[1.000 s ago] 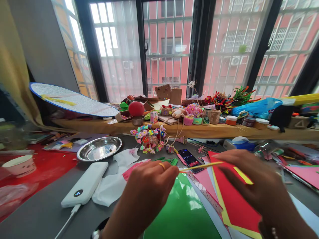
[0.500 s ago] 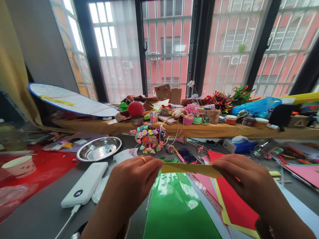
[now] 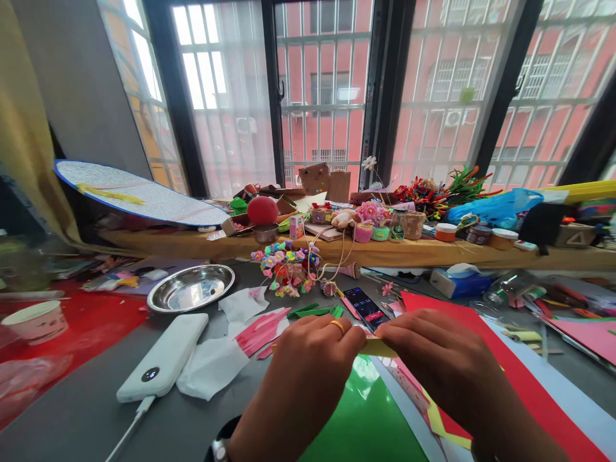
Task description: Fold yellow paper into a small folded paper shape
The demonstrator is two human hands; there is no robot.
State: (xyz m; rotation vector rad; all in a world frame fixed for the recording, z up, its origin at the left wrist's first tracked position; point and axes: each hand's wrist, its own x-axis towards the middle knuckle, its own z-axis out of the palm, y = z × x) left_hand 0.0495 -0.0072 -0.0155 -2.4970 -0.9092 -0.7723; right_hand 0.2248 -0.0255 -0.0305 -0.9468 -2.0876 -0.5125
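Observation:
A strip of yellow paper (image 3: 380, 348) is stretched between my two hands above the middle of the table. My left hand (image 3: 312, 369) pinches it with the fingers closed, and a ring shows on one finger. Close beside it on the right, my right hand (image 3: 433, 353) is closed on the strip too. Most of the strip is covered by my fingers. Below the hands lies a glossy green sheet (image 3: 373, 420), with red paper (image 3: 445, 314) to its right. Just beyond my fingers is a phone (image 3: 366, 307) with a lit screen.
On the left are a white power bank (image 3: 166, 356) with its cable, a metal plate (image 3: 161, 300), crumpled tissue (image 3: 212, 369) and a paper cup (image 3: 36, 321). Pink strips (image 3: 260, 330) and a bunch of craft flowers (image 3: 283, 260) lie ahead. Crafts crowd the windowsill (image 3: 216, 244).
My hands have moved closer together; the left has shifted right and the right one left. Less of the yellow paper shows between them. The pink strips and tissue on the left are now uncovered.

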